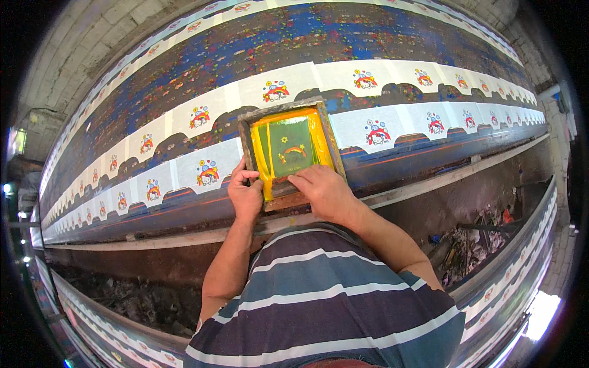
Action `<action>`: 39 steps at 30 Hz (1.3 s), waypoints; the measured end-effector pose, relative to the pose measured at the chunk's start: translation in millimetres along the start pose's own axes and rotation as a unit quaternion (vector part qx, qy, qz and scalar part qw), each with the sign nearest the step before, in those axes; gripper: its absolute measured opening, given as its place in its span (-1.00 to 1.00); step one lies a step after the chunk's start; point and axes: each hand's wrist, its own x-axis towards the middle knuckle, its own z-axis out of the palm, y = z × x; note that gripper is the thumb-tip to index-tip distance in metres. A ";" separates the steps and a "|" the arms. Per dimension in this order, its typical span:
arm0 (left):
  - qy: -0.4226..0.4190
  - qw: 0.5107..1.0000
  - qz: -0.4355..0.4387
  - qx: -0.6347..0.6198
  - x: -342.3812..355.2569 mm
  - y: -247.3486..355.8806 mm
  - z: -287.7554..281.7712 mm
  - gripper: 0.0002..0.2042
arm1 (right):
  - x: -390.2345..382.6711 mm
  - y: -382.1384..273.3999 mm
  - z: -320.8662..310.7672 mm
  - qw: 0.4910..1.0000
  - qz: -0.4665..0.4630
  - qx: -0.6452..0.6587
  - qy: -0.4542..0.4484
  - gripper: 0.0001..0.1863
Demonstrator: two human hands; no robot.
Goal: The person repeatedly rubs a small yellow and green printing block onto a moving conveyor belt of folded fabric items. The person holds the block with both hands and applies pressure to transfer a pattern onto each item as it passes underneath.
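Observation:
A wooden screen-printing frame [336, 150] lies over one of the white cloth pieces at the near edge of the long table. Yellow ink coats the sides of its mesh [288, 136], and a small rainbow and flower design shows through the middle. My left hand [246, 193] is closed around the frame's left edge near its lower corner. With fingers bent, my right hand [325, 191] grips what looks like a squeegee [282, 189], a short brown bar at the mesh's near end. The hand hides much of this bar.
White cloth pieces [377, 132] with a printed cartoon design line the dark, ink-spotted table [245, 58] in long rows. A pale rail [417, 184] runs along its near side. Scraps [472, 251] lie on the floor to the right. Another table with printed pieces [515, 294] stands behind me.

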 end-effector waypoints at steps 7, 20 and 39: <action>-0.007 0.999 0.031 0.019 0.9 -17.6 -0.9 -0.78 | -13.2 4.0 -16.6 1.000 0.005 0.022 -0.009 -0.44; 0.025 0.996 0.074 0.033 -1.9 -18.6 11.3 -0.80 | 70.6 74.1 15.3 0.997 0.006 -0.064 0.046 -0.51; 0.031 0.994 0.104 0.033 -5.2 -13.0 15.1 -0.78 | 28.6 5.1 -2.5 0.998 0.007 -0.051 -0.036 -0.47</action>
